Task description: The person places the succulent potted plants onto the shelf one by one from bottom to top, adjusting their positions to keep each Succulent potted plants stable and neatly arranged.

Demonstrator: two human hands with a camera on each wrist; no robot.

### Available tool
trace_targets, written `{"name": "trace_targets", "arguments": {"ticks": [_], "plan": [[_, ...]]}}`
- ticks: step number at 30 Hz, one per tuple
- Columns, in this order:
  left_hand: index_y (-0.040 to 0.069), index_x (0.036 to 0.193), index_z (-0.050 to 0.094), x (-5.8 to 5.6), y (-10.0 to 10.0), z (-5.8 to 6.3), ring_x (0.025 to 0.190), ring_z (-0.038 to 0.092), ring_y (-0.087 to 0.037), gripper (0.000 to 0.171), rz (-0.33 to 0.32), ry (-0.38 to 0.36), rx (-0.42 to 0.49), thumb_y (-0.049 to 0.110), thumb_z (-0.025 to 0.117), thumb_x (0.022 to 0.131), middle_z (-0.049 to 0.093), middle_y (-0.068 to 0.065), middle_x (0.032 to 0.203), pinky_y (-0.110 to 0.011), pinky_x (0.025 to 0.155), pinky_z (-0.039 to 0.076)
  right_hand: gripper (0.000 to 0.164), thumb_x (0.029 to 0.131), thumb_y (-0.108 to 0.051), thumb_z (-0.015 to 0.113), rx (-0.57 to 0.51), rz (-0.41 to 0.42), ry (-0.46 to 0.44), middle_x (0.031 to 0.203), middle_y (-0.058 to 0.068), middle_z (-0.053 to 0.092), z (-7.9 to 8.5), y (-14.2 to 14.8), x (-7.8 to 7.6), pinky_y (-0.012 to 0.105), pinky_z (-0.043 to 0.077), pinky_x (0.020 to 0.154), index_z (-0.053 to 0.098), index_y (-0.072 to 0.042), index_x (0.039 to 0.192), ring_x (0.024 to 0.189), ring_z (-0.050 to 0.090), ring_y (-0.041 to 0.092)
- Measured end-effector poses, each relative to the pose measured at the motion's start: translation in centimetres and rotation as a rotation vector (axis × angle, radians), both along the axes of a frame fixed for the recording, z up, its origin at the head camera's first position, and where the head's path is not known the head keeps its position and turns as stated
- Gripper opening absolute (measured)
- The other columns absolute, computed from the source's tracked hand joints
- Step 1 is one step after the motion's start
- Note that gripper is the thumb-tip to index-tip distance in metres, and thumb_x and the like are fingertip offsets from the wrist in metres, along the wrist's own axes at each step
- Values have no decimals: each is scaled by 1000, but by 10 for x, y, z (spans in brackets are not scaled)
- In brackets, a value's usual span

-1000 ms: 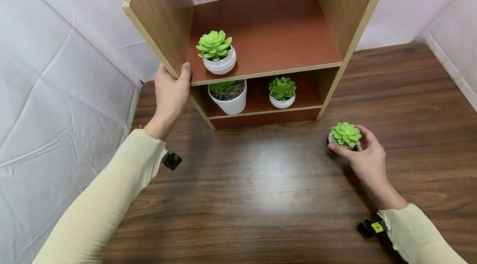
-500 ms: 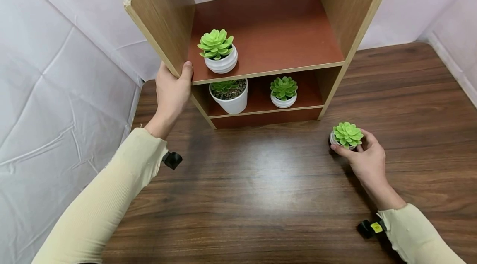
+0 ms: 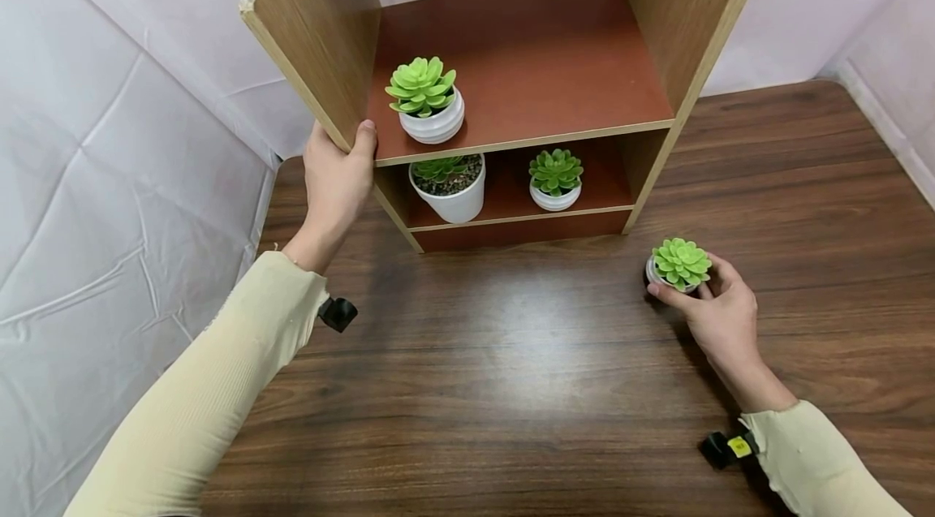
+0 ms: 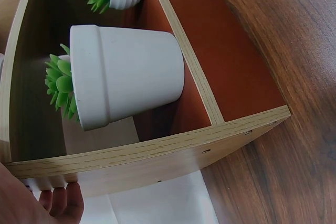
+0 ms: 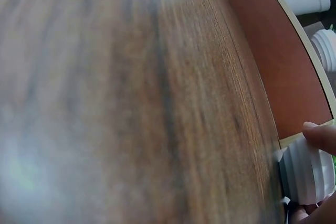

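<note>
My left hand (image 3: 338, 180) grips the left side panel of a wooden shelf unit (image 3: 526, 54), thumb at the inner side and fingers outside. In the left wrist view several fingertips (image 4: 68, 203) show against the panel's outer face. To the right of the shelf, my right hand (image 3: 719, 310) holds a small potted succulent (image 3: 681, 264) by its white ribbed pot (image 5: 304, 174), thumb on one side and fingers on the other. The pot is at the tabletop; whether it touches the wood I cannot tell.
A potted succulent (image 3: 431, 107) stands at the left of the upper red-brown shelf. On the lower shelf are a larger white pot (image 3: 456, 196) with gravel and a small potted succulent (image 3: 555, 180). The wooden table (image 3: 467, 387) meets white fabric walls (image 3: 109, 135).
</note>
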State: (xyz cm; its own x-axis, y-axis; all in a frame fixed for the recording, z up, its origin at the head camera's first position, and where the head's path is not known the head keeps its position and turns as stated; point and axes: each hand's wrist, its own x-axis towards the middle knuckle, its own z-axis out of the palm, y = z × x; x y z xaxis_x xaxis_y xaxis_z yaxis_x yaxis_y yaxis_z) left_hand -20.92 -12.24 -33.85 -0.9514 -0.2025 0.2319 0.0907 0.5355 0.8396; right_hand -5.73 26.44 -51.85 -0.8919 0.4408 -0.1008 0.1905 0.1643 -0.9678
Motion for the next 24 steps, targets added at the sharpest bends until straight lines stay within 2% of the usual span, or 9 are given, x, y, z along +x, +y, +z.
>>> {"name": "trace_targets", "arguments": {"ticks": [4, 9, 18, 24], "plan": [[4, 114, 58, 1, 0, 0, 91, 57, -15, 30, 1, 1, -2, 28, 57, 96, 63, -8, 101, -33, 83, 43, 75, 72, 5, 85, -11, -1, 6, 136, 11, 51, -1, 1, 1, 16, 38, 96, 51, -1, 139, 125, 48, 13], [4, 114, 58, 1, 1, 0, 92, 58, -15, 30, 3, 1, 0, 28, 58, 96, 63, -8, 102, -32, 84, 43, 75, 71, 5, 86, -85, -26, -1, 134, 11, 54, -2, 2, 1, 15, 40, 94, 53, -3, 138, 123, 51, 12], [4, 115, 58, 0, 1, 0, 94, 58, -15, 31, 11, -2, -3, 28, 58, 95, 64, -8, 103, -31, 85, 43, 74, 68, 5, 88, -149, -24, 6, 122, 4, 60, 0, 3, 0, 13, 44, 87, 57, -1, 135, 115, 57, 9], [4, 115, 58, 0, 0, 0, 94, 58, -15, 31, 8, 3, -2, 27, 58, 96, 64, -9, 103, -31, 85, 43, 72, 69, 1, 88, -104, -11, -7, 121, 2, 61, 3, 2, -2, 12, 43, 87, 57, -1, 134, 113, 58, 7]]}}
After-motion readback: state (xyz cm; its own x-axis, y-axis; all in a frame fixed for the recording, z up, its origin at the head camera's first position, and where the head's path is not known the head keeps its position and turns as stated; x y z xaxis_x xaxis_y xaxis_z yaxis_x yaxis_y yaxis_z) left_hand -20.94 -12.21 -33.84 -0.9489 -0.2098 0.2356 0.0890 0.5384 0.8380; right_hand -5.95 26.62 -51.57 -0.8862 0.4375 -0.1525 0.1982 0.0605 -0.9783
